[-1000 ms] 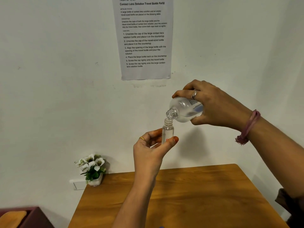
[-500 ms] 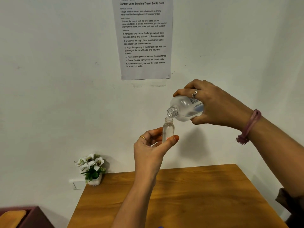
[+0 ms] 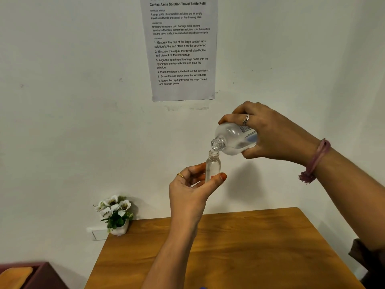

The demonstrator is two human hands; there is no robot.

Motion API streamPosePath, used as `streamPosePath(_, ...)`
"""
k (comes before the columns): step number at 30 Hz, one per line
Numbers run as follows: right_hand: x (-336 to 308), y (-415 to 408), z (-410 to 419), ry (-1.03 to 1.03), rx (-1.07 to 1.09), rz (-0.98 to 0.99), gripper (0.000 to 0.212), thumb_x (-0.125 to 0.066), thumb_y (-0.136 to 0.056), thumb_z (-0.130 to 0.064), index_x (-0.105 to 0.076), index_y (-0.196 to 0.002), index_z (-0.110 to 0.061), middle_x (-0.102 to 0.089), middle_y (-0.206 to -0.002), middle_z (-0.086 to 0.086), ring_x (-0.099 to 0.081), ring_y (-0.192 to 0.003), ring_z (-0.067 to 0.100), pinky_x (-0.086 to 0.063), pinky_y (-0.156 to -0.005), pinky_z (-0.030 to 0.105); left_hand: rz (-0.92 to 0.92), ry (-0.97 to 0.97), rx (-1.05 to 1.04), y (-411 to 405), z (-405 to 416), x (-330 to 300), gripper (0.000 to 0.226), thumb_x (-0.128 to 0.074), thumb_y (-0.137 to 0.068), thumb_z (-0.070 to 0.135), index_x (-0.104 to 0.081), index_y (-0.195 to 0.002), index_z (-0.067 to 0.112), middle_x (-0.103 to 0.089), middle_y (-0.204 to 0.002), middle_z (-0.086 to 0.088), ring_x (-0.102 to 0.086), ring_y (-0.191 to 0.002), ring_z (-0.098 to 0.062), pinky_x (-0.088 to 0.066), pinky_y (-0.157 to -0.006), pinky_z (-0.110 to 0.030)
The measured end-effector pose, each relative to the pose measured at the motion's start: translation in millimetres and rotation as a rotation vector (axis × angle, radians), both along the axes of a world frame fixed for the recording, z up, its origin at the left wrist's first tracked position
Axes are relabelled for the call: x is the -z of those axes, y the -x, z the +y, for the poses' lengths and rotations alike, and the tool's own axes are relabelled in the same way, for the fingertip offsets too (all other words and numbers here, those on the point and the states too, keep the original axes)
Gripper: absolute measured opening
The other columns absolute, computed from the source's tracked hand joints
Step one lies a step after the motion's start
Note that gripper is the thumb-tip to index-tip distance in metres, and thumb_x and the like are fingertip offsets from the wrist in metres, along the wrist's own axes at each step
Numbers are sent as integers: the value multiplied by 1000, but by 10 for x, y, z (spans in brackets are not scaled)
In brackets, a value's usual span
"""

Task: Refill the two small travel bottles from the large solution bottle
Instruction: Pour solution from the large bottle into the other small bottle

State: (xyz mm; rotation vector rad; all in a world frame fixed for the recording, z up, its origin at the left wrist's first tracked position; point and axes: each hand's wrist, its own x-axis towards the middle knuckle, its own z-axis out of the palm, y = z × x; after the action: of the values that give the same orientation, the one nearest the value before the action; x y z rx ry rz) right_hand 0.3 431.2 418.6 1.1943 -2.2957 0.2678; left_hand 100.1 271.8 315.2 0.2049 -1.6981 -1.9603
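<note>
Right hand [image 3: 273, 134] overhand on tilted large bottle [image 3: 233, 140]

Your large solution bottle [image 3: 233, 138] is clear with a white label printed in black and a patch of blue; the small travel bottle [image 3: 213, 164] is clear with a red mark low down. The worktop [image 3: 250, 247] shows warm orange-brown wood grain. The flowers [image 3: 113, 207] are white with green leaves, the wristband [image 3: 315, 161] dusty pink.
</note>
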Motion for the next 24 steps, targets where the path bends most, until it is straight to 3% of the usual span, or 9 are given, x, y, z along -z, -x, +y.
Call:
streamPosePath(4, 6, 5, -3, 5, -5, 4, 75, -78, -63, -16, -50, -131, -30, -52, -117, -1, -39, -96, 8, -41, -84, 28, -1, 3, 0, -5, 8, -5, 40, -87, -62, 20, -70, -98, 18, -73, -94, -1, -68, -82, -6, -51, -61, -10)
streamPosePath(12, -9, 5, 19, -8, 1, 5, 75, -78, -63, -16, -49, -131, -30, -52, -118, -1, -46, -100, 15, -40, -84, 27, 3, 8, 1, -9, 16, -6, 40, -86, -62, 19, -70, -99, 17, -73, -94, -1, -68, -81, -5, -50, -61, -10)
streamPosePath(24, 12, 14, 30, -15, 5, 17, 76, -79, -63, -18, -49, -132, -29, -52, -118, -1, -39, -96, 9, -39, -83, 27, -4, 7, 0, -3, 28, 8, 40, -87, -62, 19, -70, -98, 17, -73, -95, -2, -68, -83, -9, -52, -63, -12)
